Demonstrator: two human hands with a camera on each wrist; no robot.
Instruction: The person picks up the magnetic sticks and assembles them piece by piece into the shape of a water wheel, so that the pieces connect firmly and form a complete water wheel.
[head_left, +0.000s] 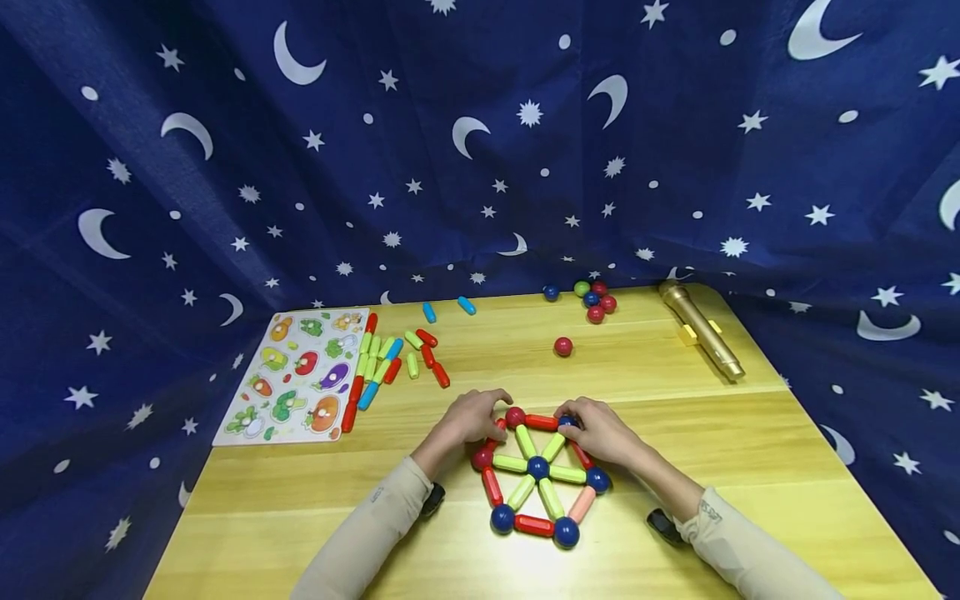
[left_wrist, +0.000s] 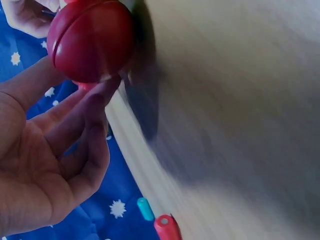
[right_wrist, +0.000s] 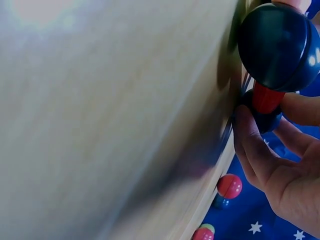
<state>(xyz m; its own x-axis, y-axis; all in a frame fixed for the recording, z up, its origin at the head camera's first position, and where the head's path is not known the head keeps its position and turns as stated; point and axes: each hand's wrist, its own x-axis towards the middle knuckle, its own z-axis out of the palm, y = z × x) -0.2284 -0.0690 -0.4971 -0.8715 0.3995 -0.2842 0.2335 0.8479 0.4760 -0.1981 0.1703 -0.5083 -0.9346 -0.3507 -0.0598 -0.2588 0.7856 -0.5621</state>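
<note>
Flat stick-and-ball hexagon (head_left: 537, 469) on table

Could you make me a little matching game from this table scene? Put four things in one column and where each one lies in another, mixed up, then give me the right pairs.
Things
1. puzzle board
2. gold microphone
3. lone red ball
4. wheel of sticks and balls

Places
A. alone on the bare wood in the middle of the table
B. at the table's left edge
C. between the left hand and the right hand
D. near the far right corner

Pairs: 1-B, 2-D, 3-A, 4-C
</note>
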